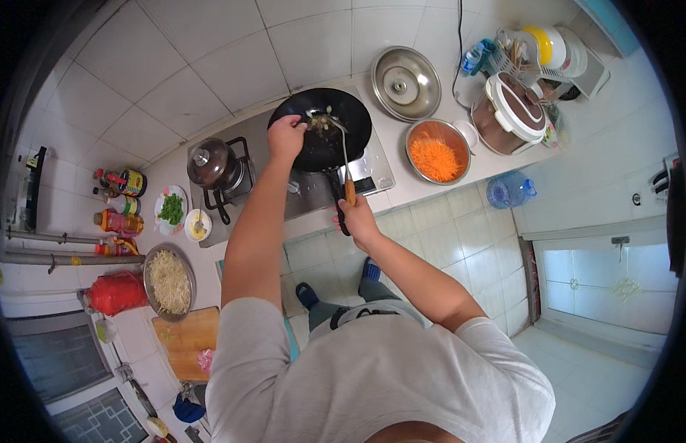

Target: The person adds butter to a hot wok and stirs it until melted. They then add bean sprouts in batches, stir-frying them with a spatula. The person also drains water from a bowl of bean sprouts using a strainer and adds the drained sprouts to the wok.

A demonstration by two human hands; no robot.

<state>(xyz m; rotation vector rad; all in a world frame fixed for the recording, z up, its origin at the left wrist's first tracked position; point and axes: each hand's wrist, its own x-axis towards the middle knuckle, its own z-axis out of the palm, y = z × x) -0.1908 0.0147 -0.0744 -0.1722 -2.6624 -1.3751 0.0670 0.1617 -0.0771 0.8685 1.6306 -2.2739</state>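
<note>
A black wok sits on the gas stove, with pale chopped bits in its bottom. Over the wok's left side, my left hand has its fingers drawn together; whether anything is between them is hidden. My right hand grips the wooden handle of a metal cooking spatula, whose head reaches into the wok among the bits. The wok's black handle passes right beside that hand, and some fingers appear to lie against it.
A lidded glass pot stands on the left burner. Shredded carrot fills a metal bowl right of the stove, below a leaning lid. Leftward are chopped greens, a small bowl, bean sprouts and a cutting board.
</note>
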